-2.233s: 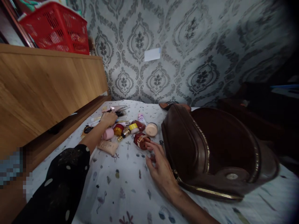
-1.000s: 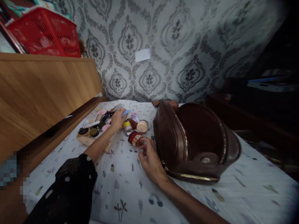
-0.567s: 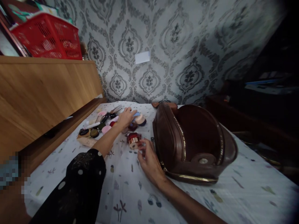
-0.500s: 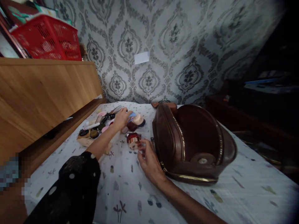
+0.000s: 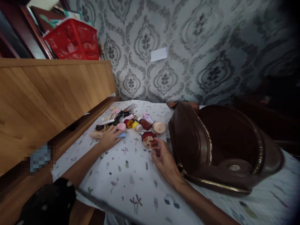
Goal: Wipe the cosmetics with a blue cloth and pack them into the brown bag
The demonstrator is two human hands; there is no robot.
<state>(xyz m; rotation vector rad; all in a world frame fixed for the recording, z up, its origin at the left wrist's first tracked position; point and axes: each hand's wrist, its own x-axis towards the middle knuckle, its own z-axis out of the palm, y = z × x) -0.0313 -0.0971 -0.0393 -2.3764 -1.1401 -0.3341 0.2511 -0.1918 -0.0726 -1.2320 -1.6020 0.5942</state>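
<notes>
My left hand lies palm down at the near left of a spread of cosmetics, its fingers over a small light-blue object whose kind I cannot make out. A pink round item and a beige tube are beside that hand. My right hand rests on the cloth with fingers apart, fingertips against a red jar with a copper-coloured band. Beyond it are a round beige compact, a dark red bottle and a yellow bottle with a pale cap.
A brown leather bag stands unzipped and gaping at the right. Behind it lies a tan leather piece. On the left, a wooden cabinet carries a red basket. Patterned cloth covers the surface up to the wall.
My left hand has come nearer and left, bringing the blue object from beside the compact. My right hand stays at the red jar. The view has turned left.
</notes>
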